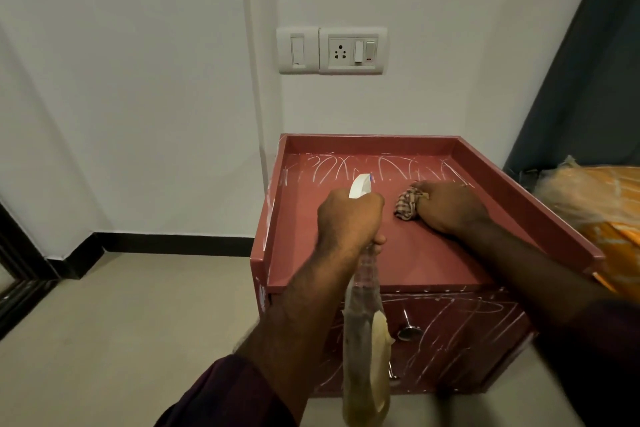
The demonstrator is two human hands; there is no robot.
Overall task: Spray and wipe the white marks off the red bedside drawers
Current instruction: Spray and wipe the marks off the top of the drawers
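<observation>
The red bedside drawers (446,253) stand against the white wall, with a raised rim round the top. White scribble marks (360,166) cover the far part of the top, and more cross the drawer front (460,333). My left hand (349,218) grips the neck of a clear spray bottle (363,340) with a white nozzle (360,185) aimed at the far marks. My right hand (450,206) holds a checked cloth (408,204) pressed on the top, just in front of the marks.
A switch and socket panel (332,50) is on the wall above the drawers. A dark curtain (588,80) hangs at the right, with an orange bundle (599,204) beside the drawers. Beige floor (121,322) lies to the left, with a dark frame (17,270) at the far left.
</observation>
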